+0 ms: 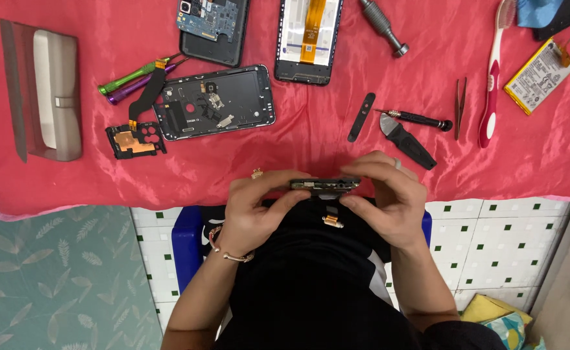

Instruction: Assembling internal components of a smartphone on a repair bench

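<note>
Red cloth [285, 165] with tools, beyond both hands [324, 201].

Bright, even light; sheen on the red cloth [298, 139]; sharp focus

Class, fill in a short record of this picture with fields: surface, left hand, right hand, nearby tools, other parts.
surface: red cloth over a table
left hand: left hand grips one end of a small dark phone part
right hand: right hand grips the other end
nearby tools: black screwdriver, tweezers, toothbrush
other parts: open phone frame, battery, green screwdriver
</note>
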